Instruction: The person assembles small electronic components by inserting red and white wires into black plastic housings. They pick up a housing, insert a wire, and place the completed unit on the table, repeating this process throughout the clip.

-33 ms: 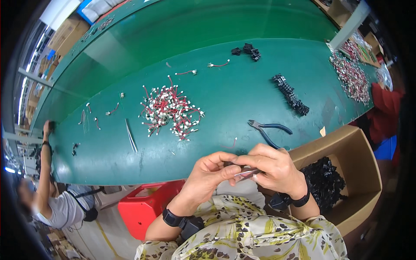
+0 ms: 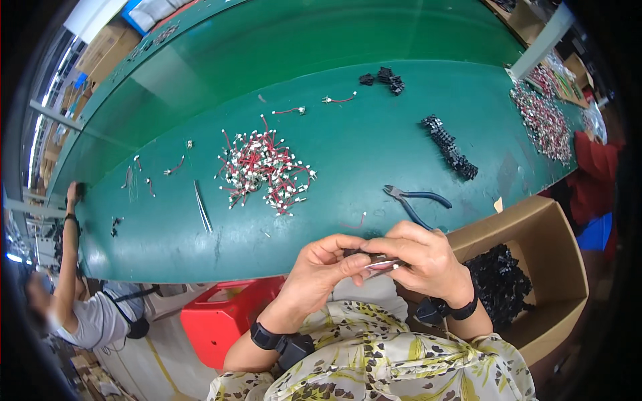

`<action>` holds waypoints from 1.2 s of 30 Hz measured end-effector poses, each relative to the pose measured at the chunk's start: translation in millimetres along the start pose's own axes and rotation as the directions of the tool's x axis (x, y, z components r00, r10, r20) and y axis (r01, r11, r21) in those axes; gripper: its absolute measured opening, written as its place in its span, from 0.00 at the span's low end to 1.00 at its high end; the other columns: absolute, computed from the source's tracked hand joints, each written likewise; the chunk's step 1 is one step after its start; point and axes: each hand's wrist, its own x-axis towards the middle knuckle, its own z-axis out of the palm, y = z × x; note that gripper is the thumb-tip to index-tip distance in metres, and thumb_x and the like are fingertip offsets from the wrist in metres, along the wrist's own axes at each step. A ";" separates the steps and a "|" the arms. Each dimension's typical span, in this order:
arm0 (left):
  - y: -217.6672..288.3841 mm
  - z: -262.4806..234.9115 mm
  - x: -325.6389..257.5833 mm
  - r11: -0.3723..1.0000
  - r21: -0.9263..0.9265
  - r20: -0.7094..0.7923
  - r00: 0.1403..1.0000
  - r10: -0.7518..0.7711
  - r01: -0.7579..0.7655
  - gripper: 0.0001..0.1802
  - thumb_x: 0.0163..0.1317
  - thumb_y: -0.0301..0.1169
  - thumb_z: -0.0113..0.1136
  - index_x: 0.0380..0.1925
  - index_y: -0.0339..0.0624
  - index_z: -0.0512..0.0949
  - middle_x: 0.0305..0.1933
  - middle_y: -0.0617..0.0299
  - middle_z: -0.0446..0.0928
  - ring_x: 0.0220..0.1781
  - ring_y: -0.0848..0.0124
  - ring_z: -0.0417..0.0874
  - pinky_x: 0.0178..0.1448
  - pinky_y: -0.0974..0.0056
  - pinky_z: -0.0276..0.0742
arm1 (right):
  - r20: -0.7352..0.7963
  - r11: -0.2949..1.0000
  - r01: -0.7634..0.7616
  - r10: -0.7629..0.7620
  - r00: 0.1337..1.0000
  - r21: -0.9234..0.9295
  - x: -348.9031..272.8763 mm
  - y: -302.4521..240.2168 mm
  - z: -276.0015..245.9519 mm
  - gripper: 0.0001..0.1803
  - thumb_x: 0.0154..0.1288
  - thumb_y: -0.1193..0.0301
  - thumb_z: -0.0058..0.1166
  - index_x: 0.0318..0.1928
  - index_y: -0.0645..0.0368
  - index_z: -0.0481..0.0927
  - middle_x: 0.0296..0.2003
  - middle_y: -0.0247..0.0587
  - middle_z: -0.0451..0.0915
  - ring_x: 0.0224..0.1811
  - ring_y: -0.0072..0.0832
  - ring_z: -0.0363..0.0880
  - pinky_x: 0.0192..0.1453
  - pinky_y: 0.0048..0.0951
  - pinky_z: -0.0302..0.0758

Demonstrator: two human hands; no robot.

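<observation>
My hands are close together over the near edge of the green table (image 2: 321, 214). The fingers of my left hand (image 2: 321, 264) are closed in a pinch on a small dark part (image 2: 354, 252), mostly hidden by the fingertips. My right hand (image 2: 424, 260) is closed on a thin, shiny metal tool (image 2: 382, 264) that looks like tweezers; its tip points toward the left fingers. Just beyond the right hand lie cutting pliers (image 2: 418, 195) with blue handles.
A heap of red-wired white connectors (image 2: 261, 167) lies left of centre, with tweezers (image 2: 202, 207) beside it. Black parts form a row (image 2: 448, 147) at right. A cardboard box (image 2: 555, 267) of black pieces stands at my right. A co-worker's arm (image 2: 70, 240) reaches in at far left.
The shiny tool in my right hand has tilted slightly. Both hands stay in nearly the same place, and the things on the table lie as before.
</observation>
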 end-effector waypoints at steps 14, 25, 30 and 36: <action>7.1 7.6 -15.5 0.955 0.207 -0.082 0.969 0.235 -0.214 0.18 0.63 0.24 0.60 0.53 0.34 0.76 0.42 0.48 0.81 0.34 0.68 0.84 0.39 0.65 0.84 | -0.173 0.989 -0.148 0.150 0.973 0.025 -23.4 -20.1 16.3 0.11 0.59 0.75 0.61 0.43 0.60 0.82 0.23 0.40 0.76 0.19 0.32 0.75 0.23 0.31 0.72; 23.5 -17.1 -32.2 0.907 0.267 0.018 0.942 0.334 -0.327 0.16 0.62 0.23 0.61 0.50 0.33 0.78 0.42 0.52 0.79 0.36 0.67 0.84 0.42 0.65 0.84 | -0.170 0.980 -0.119 0.092 0.981 -0.161 -3.6 -48.3 39.3 0.13 0.54 0.75 0.64 0.42 0.58 0.83 0.19 0.35 0.72 0.15 0.30 0.73 0.19 0.30 0.69; 33.7 -28.0 -42.1 0.897 0.272 0.021 0.934 0.356 -0.348 0.14 0.62 0.22 0.61 0.49 0.32 0.78 0.41 0.53 0.78 0.36 0.68 0.84 0.42 0.66 0.83 | -0.153 0.964 -0.116 0.081 0.985 -0.241 7.7 -64.3 53.5 0.14 0.52 0.76 0.63 0.43 0.57 0.83 0.20 0.35 0.72 0.15 0.30 0.73 0.19 0.30 0.69; 35.6 -35.3 -53.4 0.840 0.295 -0.020 0.876 0.482 -0.456 0.11 0.64 0.22 0.60 0.45 0.31 0.78 0.39 0.55 0.77 0.35 0.69 0.83 0.41 0.67 0.82 | -0.247 0.972 -0.162 0.117 0.962 -0.169 12.7 -74.7 86.6 0.16 0.53 0.78 0.63 0.45 0.59 0.82 0.21 0.36 0.74 0.16 0.29 0.73 0.19 0.28 0.69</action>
